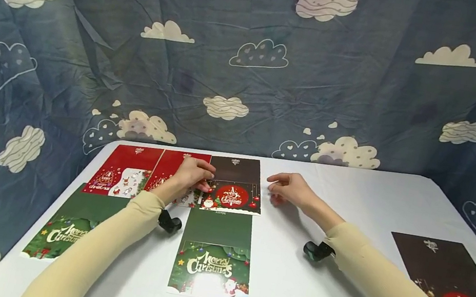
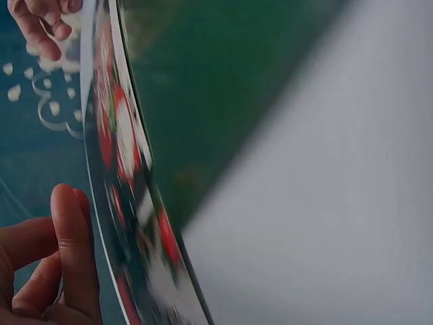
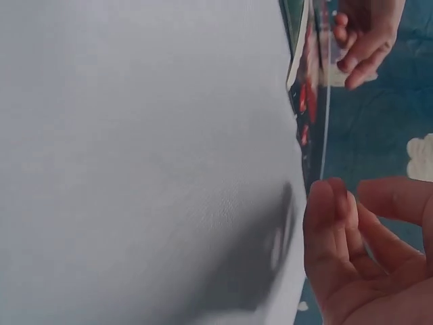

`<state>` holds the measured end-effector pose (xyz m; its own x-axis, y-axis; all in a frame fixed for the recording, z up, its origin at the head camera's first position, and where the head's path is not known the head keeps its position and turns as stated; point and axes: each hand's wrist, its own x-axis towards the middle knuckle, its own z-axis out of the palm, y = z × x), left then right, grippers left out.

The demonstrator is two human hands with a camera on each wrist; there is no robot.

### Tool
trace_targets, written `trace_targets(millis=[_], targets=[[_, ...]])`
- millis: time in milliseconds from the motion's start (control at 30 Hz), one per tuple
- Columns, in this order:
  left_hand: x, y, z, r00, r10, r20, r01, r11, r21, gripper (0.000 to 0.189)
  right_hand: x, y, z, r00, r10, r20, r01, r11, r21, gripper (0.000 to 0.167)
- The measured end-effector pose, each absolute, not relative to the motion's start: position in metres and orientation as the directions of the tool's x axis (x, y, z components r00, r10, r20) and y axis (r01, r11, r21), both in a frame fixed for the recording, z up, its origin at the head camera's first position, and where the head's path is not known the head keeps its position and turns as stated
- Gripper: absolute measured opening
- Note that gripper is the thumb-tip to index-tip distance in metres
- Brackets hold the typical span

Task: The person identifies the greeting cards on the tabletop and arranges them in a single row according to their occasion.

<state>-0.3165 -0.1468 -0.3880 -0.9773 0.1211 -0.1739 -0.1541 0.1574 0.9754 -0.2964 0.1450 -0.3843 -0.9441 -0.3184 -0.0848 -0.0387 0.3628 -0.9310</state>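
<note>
A dark brown Christmas card (image 1: 235, 169) with a red round print lies opened flat at the back of the white table. At its left edge is my left hand (image 1: 190, 175), over a red card (image 1: 170, 164); in the left wrist view its loosely bent fingers (image 2: 71, 237) show beside the cards with nothing between them. Off the dark card's right edge, my right hand (image 1: 291, 190) hovers apart from it, fingers bent and holding nothing. Another red card (image 1: 134, 157) lies at the back left. In front, a green card (image 1: 219, 231) touches or slips under the dark card's lower edge.
A second green card (image 1: 95, 206) lies at the left, partly hidden by my left sleeve (image 1: 96, 245). Toward the right edge of the white table (image 1: 351, 197) lies another dark brown card (image 1: 430, 259). A cloud-patterned cloth (image 1: 346, 82) hangs behind the table.
</note>
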Motion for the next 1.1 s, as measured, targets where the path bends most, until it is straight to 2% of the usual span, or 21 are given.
trace_targets(millis=[267,400,567,767,933,1100], targets=[[-0.292,-0.118,-0.392,-0.966,0.243,-0.084,-0.065,0.083,0.994,0.028,-0.261,0.175,-0.369,-0.91,-0.407,-0.077,-0.061,0.317,-0.947,0.042],[-0.274,-0.106,-0.392,-0.948,0.306,-0.091,-0.079,0.051,0.996,0.028,-0.241,0.195,-0.363,-0.898,-0.43,-0.087,-0.05,0.297,-0.954,0.044],[-0.254,-0.095,-0.39,-0.921,0.372,-0.117,-0.103,0.057,0.993,0.027,-0.217,0.22,-0.361,-0.897,-0.431,-0.102,-0.054,0.336,-0.94,0.044],[-0.235,-0.078,-0.391,-0.895,0.432,-0.112,-0.099,0.053,0.994,0.025,-0.192,0.246,-0.362,-0.888,-0.455,-0.066,-0.138,0.401,-0.906,0.041],[-0.216,-0.06,-0.391,-0.845,0.522,-0.12,-0.113,0.044,0.993,0.026,-0.17,0.269,-0.36,-0.879,-0.473,-0.057,-0.168,0.42,-0.892,0.041],[-0.194,-0.04,-0.386,-0.787,0.604,-0.125,-0.127,0.041,0.991,0.027,-0.153,0.293,-0.356,-0.904,-0.425,-0.048,-0.152,0.426,-0.892,0.043]])
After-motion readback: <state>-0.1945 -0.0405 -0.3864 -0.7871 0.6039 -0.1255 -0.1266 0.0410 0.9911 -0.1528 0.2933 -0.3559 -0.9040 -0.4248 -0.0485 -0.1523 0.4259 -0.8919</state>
